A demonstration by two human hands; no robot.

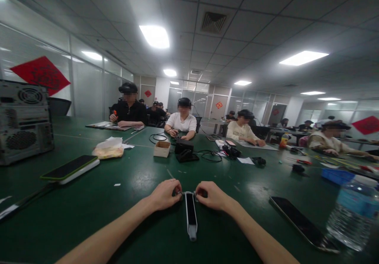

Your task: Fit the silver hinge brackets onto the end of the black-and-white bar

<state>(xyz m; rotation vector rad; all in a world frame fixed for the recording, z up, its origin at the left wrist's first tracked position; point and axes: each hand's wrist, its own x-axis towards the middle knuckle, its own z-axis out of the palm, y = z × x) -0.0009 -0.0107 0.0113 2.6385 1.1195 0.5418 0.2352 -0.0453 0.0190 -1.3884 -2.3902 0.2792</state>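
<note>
A narrow white device with a long black face (191, 212) lies on the green table right in front of me, its grey tip pointing towards me. My left hand (166, 195) is at the left of its far end, thumb and fingers closed in a pinch. On the opposite side my right hand (213, 195) is pinched in the same way. Small greyish bits show at the fingertips of both hands, beside the device's far end. They are too small to tell what they are, and the fingers partly hide them.
On the left are a computer case (25, 124), a green-edged phone (71, 167) and a tissue pack (109, 148). Ahead stand a small cardboard box (162, 150) and a black device (185, 150). A dark phone (302, 220) and water bottle (352, 214) are right. Several people sit beyond.
</note>
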